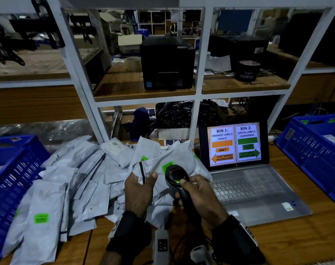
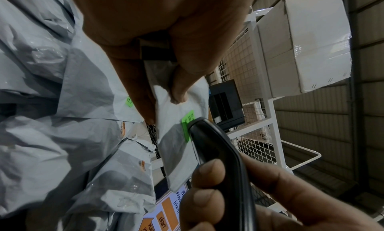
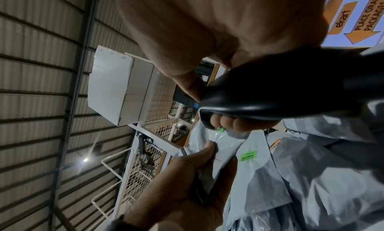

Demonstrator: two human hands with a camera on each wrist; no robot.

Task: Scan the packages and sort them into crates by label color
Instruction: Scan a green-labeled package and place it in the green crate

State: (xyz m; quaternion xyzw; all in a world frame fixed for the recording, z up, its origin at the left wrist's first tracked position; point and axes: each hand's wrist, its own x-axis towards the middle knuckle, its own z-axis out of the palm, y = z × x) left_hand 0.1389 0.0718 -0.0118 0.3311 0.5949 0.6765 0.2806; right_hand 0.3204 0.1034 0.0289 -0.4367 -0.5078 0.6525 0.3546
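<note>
Scanner [image 1: 177, 177] is hovering over the green label [image 1: 167, 166]; right hand [image 1: 200, 196] is gripping it, left hand [image 1: 139, 192] is pinching the package [image 1: 174, 155] mid-bench. Best holding it flat, then going right crate [image 1: 313, 150].

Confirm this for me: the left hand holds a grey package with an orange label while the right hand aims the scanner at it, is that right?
Not quite: the label is green, not orange, as the head view shows. The left hand does hold the grey package, and the right hand aims the scanner at it.
</note>
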